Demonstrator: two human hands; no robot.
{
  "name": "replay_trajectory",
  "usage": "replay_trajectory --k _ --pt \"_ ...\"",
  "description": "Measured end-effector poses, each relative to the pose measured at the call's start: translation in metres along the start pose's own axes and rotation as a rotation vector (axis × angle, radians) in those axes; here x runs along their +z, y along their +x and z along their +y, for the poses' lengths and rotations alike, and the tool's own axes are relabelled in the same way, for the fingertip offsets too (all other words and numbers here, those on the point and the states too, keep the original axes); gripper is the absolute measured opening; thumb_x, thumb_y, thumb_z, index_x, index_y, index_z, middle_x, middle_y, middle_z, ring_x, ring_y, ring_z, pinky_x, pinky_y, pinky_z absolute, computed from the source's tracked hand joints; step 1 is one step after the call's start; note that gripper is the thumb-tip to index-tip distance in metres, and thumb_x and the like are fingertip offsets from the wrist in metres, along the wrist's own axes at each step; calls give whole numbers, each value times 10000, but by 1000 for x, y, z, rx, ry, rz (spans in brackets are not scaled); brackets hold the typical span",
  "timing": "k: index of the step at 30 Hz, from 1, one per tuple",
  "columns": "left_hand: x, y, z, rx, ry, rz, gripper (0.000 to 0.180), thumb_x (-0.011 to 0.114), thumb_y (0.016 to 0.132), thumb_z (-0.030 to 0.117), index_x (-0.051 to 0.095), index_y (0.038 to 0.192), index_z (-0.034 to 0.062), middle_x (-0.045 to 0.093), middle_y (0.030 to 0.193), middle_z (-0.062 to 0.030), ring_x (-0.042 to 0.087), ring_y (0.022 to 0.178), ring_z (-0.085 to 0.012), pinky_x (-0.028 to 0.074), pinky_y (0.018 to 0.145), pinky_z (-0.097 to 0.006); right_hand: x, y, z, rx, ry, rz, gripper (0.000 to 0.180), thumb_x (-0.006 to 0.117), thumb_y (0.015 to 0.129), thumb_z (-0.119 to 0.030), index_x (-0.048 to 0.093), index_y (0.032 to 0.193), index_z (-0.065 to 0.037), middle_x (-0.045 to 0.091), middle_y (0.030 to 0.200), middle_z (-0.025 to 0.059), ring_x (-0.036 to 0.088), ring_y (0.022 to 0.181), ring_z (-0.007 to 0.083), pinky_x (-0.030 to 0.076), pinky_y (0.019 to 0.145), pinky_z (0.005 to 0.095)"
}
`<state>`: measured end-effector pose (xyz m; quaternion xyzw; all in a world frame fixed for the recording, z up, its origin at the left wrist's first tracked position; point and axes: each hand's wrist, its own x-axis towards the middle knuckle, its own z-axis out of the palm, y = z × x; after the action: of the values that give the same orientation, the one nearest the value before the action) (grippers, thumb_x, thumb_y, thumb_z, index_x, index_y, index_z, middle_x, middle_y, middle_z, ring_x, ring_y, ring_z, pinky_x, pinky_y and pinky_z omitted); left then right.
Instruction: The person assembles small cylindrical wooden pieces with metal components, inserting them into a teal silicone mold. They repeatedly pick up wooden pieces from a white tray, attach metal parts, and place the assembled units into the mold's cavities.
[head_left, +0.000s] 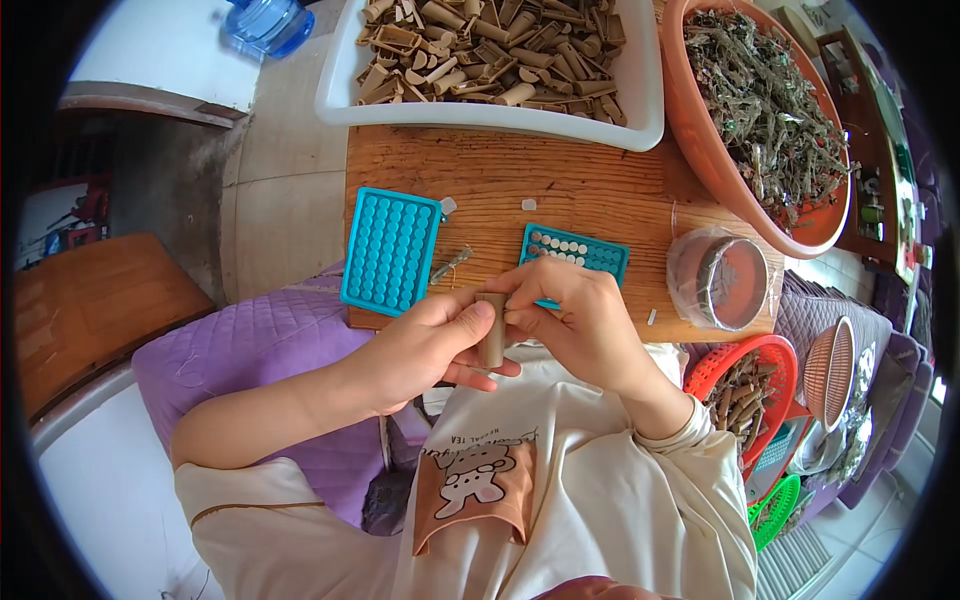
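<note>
Near the table's front edge, my left hand [440, 328] grips a brown cylinder-shaped tube [491, 345], held upright between thumb and fingers. My right hand [572, 305] is closed in a pinch against the tube's upper right side; whatever its fingertips hold is hidden. Left of the hands lies a teal tray [390, 252] with rows of round cups. Behind my right hand, a smaller teal tray [605, 258] carries several white round pieces [570, 247] and a few brownish ones. A small clear twisted wrapper [452, 264] rests between the trays.
A white bin [490, 118] of brown half-tube pieces stands at the back. Beside it, an orange basin [690, 150] holds tangled clear wrappers. A bag-lined round container [735, 285] sits at the table's right. Below are a red basket [775, 350] of brown pieces and a green basket [775, 512].
</note>
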<state>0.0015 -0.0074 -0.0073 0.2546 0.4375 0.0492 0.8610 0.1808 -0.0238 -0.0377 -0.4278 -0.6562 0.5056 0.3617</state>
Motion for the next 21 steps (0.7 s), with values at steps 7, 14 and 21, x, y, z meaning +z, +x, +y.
replay_trajectory --k 7,14,21 --pt "-4 -1 14 -41 -97 -37 355 305 919 293 367 1170 49 515 1053 -59 578 891 -181 501 686 -245 0 1 4 -55 71 51 90 536 739 57 479 776 -2 591 884 142 597 741 224 477 617 283" --pt "-5 2 9 30 -14 53 368 340 904 325 372 1166 69 542 1016 -69 595 871 -202 513 620 -237 10 7 4 -162 -54 130 175 531 679 111 490 818 12 578 839 129 587 657 229 490 552 271" --pt "-3 2 10 75 61 69 346 356 903 293 366 1160 61 509 1070 -68 564 935 -187 502 684 -248 12 5 11 -167 -42 163 156 546 692 84 481 815 13 573 866 133 589 693 225 488 588 284"
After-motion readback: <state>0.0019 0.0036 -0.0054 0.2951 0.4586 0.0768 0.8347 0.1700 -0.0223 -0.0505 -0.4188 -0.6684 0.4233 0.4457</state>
